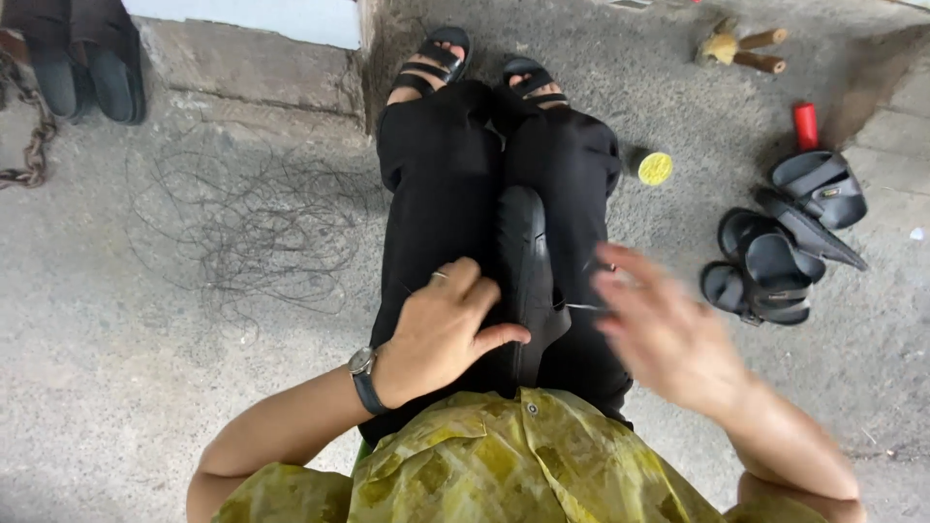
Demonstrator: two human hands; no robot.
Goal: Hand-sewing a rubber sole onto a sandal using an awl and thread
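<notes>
A black shoe (528,266) lay lengthwise on the person's lap at the centre of the frame, resting between the thighs of the black trousers (436,184). The left hand (444,329) lay flat just left of it, fingers loosely curled and touching its side, thumb stretched toward its lower end; a ring sat on one finger and a watch (363,373) on the wrist. The right hand (659,324) hung blurred just right of the shoe, fingers spread and apart from it; a thin needle-like thing (581,306) showed between hand and shoe, though whether the fingers pinched it could not be told. Right of the legs, a yellow disc (655,169) lay on the concrete floor (116,387), and farther right a heap of dark sandals (785,247) with a red cylinder (805,126) above them. A wood-handled brush (736,46) lay at the upper right. A tangle of dark thread (252,232) spread over the floor at left, a rusty chain (34,136) at the upper left edge.
</notes>
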